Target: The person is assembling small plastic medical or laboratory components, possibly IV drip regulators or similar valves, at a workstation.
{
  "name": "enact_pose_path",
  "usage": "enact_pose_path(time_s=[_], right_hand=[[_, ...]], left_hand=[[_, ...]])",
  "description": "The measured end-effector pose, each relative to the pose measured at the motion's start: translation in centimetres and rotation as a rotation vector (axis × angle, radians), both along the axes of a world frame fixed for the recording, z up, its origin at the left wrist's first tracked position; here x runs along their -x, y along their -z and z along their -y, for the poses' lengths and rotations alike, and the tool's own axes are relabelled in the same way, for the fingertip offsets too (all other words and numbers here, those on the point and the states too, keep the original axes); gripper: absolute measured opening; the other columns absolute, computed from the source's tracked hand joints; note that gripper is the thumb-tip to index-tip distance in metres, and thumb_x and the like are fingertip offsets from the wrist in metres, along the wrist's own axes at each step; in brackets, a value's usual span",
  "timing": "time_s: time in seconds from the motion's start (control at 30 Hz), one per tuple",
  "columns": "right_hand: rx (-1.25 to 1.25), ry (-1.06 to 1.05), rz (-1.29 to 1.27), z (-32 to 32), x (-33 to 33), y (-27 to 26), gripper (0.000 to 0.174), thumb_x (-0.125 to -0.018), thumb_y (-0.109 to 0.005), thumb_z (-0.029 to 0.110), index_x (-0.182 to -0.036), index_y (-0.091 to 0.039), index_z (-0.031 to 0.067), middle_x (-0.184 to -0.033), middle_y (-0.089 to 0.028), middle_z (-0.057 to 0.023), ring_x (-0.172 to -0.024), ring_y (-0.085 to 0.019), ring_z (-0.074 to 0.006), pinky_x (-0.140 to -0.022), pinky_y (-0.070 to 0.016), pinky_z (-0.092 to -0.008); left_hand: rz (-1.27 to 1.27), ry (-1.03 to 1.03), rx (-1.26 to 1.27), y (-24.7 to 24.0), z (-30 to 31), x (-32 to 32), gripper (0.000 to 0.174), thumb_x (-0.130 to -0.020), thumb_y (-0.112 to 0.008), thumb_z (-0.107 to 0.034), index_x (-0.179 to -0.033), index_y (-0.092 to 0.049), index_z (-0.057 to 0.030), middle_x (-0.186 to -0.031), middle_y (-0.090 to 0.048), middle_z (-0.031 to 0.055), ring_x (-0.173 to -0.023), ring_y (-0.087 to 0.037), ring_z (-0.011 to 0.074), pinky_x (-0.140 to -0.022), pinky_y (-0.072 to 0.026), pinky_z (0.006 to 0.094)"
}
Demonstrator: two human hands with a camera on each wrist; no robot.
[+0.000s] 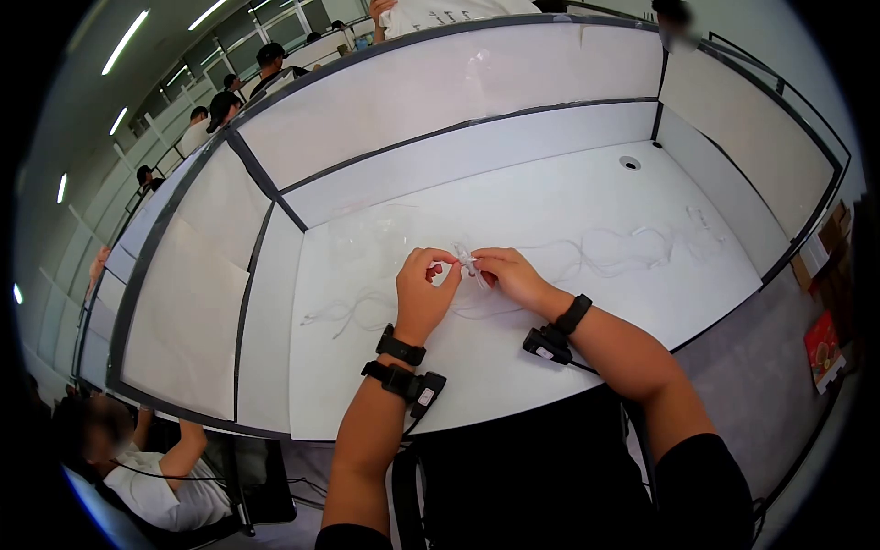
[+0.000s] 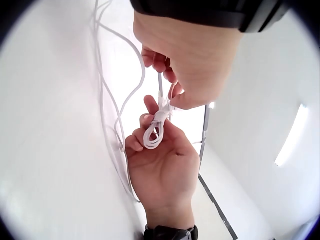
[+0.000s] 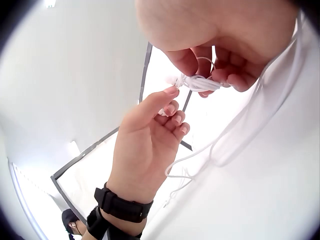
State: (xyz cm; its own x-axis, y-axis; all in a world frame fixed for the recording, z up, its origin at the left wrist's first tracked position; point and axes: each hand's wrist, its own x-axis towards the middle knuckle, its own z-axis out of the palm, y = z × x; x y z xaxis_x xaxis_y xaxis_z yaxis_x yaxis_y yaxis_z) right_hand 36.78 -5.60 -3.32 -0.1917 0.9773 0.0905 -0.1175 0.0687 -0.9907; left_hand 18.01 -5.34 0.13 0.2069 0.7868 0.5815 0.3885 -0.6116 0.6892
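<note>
A small coiled bundle of white cable (image 1: 469,264) is held up over the white desk between both hands. My right hand (image 1: 518,277) grips the coil between thumb and fingers; in the left wrist view its loops (image 2: 153,136) lie across those fingers. My left hand (image 1: 423,291) pinches the bundle's other end, where white strands cross at the middle of the coil (image 3: 181,80). The left hand's remaining fingers (image 3: 179,120) are curled in. Long white cable (image 2: 102,85) trails beside the hands.
More loose white cable (image 1: 596,261) spreads over the desk (image 1: 513,367) at the right, with cable ends (image 1: 316,318) at the left. See-through plastic bags (image 1: 367,229) lie at the back left. Partition panels (image 1: 458,92) enclose the desk. A cable hole (image 1: 630,163) sits at the back right.
</note>
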Motion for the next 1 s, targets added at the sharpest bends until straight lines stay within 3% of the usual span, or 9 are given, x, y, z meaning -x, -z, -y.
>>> enact_pose_path(time_s=[0.13, 0.27, 0.57, 0.8, 1.0], right_hand=[[-0.036, 0.049, -0.024, 0.3, 0.2, -0.4, 0.018, -0.096, -0.059, 0.014, -0.111, -0.06, 0.0033, -0.076, -0.061, -0.0016, -0.067, -0.051, -0.0079, -0.06, -0.0404, -0.0244], [-0.04, 0.082, -0.11, 0.3, 0.1, -0.4, 0.027, -0.095, -0.063, 0.008, -0.118, -0.051, 0.0061, -0.082, -0.068, -0.0046, -0.066, -0.051, -0.0073, -0.059, -0.041, -0.0232], [-0.099, 0.091, -0.073, 1.2, -0.1, -2.2, 0.022, -0.096, -0.066, 0.013, -0.113, -0.055, 0.0063, -0.088, -0.073, -0.0053, -0.066, -0.051, -0.0055, -0.06, -0.0423, -0.0226], [-0.099, 0.072, 0.025, 0.9, -0.2, -1.6, 0.017, -0.096, -0.067, 0.018, -0.107, -0.069, 0.0043, -0.093, -0.073, -0.0035, -0.085, -0.067, -0.0075, -0.067, -0.0482, -0.0228], [-0.067, 0.013, -0.059, 0.2, -0.5, -0.9, 0.013, -0.097, -0.062, 0.011, -0.106, -0.067, 0.0026, -0.089, -0.072, -0.0054, -0.075, -0.061, -0.0073, -0.065, -0.0464, -0.0232]], left_hand=[[0.092, -0.018, 0.165, 1.2, -0.8, 0.2, 0.01, -0.086, -0.074, -0.012, -0.09, -0.068, -0.0056, -0.078, -0.061, -0.0033, -0.069, -0.05, 0.0057, -0.063, -0.0421, 0.022], [0.196, -0.001, 0.32, 1.6, -1.2, 0.4, 0.013, -0.089, -0.074, -0.016, -0.091, -0.068, -0.0044, -0.073, -0.058, -0.0068, -0.065, -0.046, 0.0019, -0.059, -0.0384, 0.0191], [0.353, 0.129, 0.519, 0.6, -1.0, 0.9, 0.012, -0.089, -0.073, -0.016, -0.093, -0.07, -0.005, -0.078, -0.059, -0.0071, -0.067, -0.043, 0.0013, -0.062, -0.0337, 0.018], [0.336, 0.143, 0.502, 0.7, -1.2, 0.9, 0.01, -0.089, -0.072, -0.01, -0.094, -0.069, -0.0022, -0.08, -0.063, -0.0038, -0.069, -0.05, 0.0029, -0.062, -0.0393, 0.0183], [0.108, 0.061, 0.275, 2.1, -1.9, 0.9, 0.011, -0.091, -0.071, -0.012, -0.098, -0.067, -0.0044, -0.085, -0.062, -0.0042, -0.074, -0.05, 0.0049, -0.069, -0.0427, 0.0209]])
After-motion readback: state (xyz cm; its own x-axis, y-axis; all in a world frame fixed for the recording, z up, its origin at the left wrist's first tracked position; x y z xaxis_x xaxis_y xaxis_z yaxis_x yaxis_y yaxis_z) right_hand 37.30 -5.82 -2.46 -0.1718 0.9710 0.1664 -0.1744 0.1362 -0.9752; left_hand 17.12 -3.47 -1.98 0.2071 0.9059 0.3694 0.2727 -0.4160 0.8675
